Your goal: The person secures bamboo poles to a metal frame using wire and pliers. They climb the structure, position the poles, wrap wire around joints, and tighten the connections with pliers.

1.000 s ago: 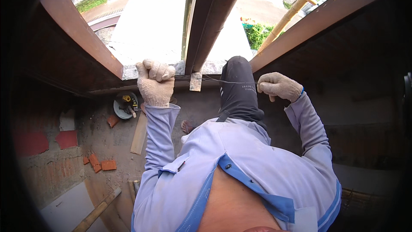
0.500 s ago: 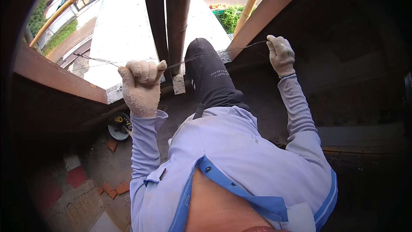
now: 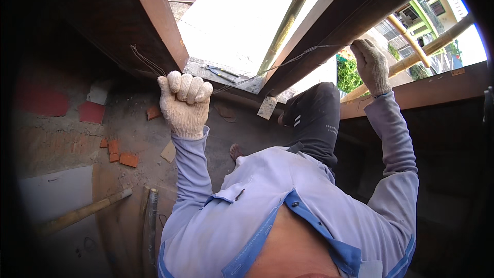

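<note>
Several thin strands of wire (image 3: pixel 289 64) stretch between my two gloved hands. My left hand (image 3: pixel 185 104), in a cream knitted glove, is closed in a fist around the wire, whose bent ends stick out to its left. Up at the right, my right hand (image 3: pixel 371 67), gloved alike, pinches the other end of the strands. Behind the wire stand a brown metal post (image 3: pixel 329 31) and the window sill. On that sill lie pliers with blue handles (image 3: pixel 222 73), just right of my left hand.
A second brown frame post (image 3: pixel 158 18) rises at the left. Bamboo poles (image 3: pixel 292 18) stand outside. Broken orange bricks (image 3: pixel 128 159) lie on the floor at left, near a bamboo pole (image 3: pixel 85 211) and a grey pipe (image 3: pixel 153 226).
My view has turned, so the posts and floor sit elsewhere in the picture. Both hands still grip the wire, held stretched between them. The pliers on the sill have come into sight.
</note>
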